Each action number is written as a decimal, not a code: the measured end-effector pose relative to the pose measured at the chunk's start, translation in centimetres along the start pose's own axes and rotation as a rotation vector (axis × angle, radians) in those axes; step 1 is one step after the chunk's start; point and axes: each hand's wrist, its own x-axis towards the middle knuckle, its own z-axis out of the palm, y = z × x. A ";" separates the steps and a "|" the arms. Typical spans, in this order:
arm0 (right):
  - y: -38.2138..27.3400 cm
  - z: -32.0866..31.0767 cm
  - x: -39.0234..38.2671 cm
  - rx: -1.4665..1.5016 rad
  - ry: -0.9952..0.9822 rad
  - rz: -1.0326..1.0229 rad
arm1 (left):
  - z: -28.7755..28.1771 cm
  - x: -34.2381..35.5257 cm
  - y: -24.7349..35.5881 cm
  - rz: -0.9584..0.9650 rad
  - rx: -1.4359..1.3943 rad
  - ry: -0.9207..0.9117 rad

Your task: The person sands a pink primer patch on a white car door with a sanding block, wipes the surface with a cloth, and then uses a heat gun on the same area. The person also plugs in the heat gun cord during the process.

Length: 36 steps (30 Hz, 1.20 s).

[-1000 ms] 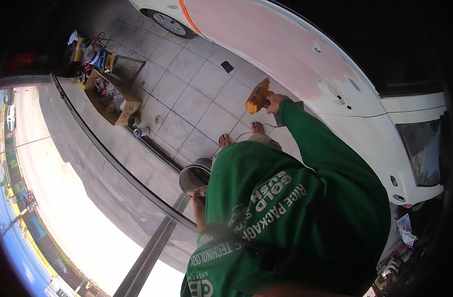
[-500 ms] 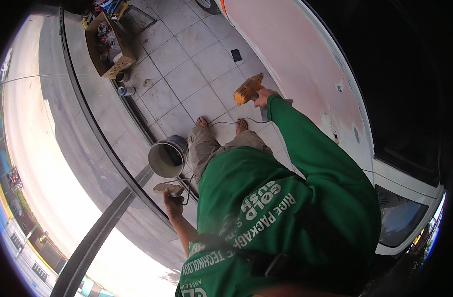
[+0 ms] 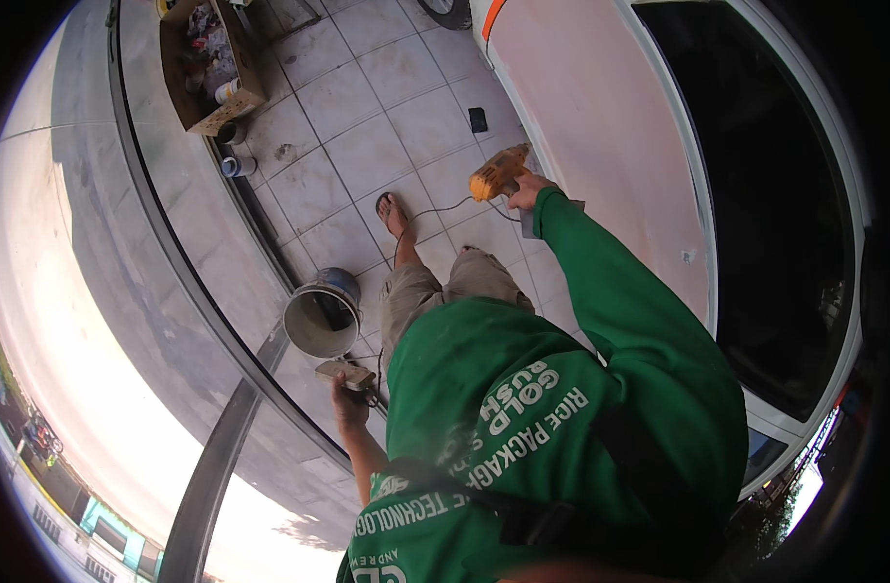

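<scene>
My right hand [image 3: 530,189] is closed on the grip of an orange pistol-shaped power tool [image 3: 496,175], whose dark front end points toward a white-and-pink car panel [image 3: 610,126]. A thin dark cord trails from the tool across my legs. A flat grey piece [image 3: 573,206] shows beside that hand; I cannot tell what it is. At lower left, my left hand [image 3: 350,400] grips a flat tan block [image 3: 345,373], its fingers partly hidden. Just beyond it stands a grey bucket [image 3: 319,321], its inside partly in shadow.
On my left runs a grey vehicle surface [image 3: 188,209] with a dark trim edge. A cardboard box [image 3: 212,121] of rubbish stands far left, near small cans [image 3: 238,166]. Pale tiles [image 3: 358,136] cover the floor, where a small black flat object [image 3: 478,120] lies.
My left foot has stepped forward on the tiles. The view has shifted along the car, showing more dark window. Both hands keep hold of the same things.
</scene>
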 end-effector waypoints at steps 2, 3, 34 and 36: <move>-1.2 -1.5 0.7 -0.018 0.033 0.008 | 0.1 1.8 1.8 -0.070 -0.009 -0.046; -1.8 -2.1 1.4 -0.013 0.076 0.011 | 0.0 2.3 2.5 -0.107 -0.011 -0.065; -12.6 -20.4 8.5 -0.079 0.160 -0.094 | 1.9 5.9 1.7 -0.056 -0.182 -0.034; -12.7 -20.6 8.5 -0.079 0.148 -0.103 | 3.1 5.2 2.5 -0.056 -0.169 -0.022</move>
